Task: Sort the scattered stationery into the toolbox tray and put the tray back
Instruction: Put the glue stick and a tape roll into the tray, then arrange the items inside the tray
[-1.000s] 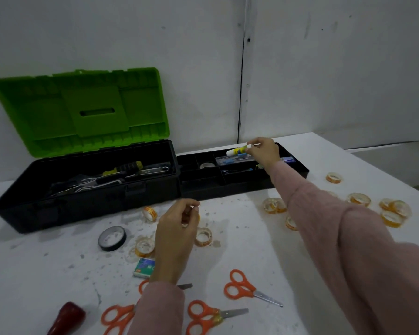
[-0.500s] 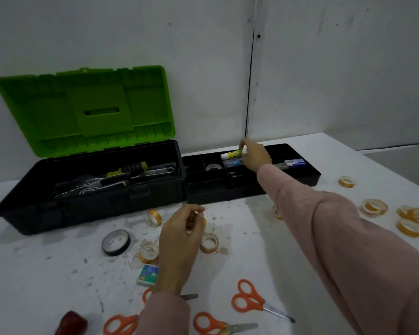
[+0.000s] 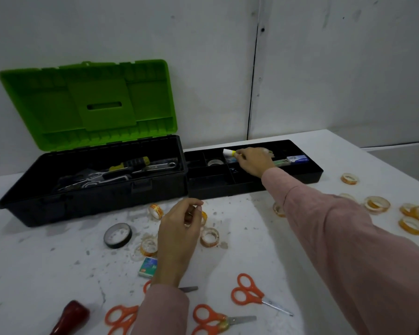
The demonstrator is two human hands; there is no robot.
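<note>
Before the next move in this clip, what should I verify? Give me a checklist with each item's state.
1. Glue stick gripped: ok, the right hand pinches its yellow end.
2. Glue stick at the tray: ok, at a back compartment.
3. Tray out of the toolbox, beside it: ok.
4. Green lid open: ok.
5. Left hand holding something: cannot tell, its curled fingers hide it.
6. Table free of stationery: not ok, scissors and tape rolls lie loose.

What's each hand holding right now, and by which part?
Right hand pinches the glue stick at its yellow-banded end, over the tray. Left hand seems to pinch a tape roll, mostly hidden.
</note>
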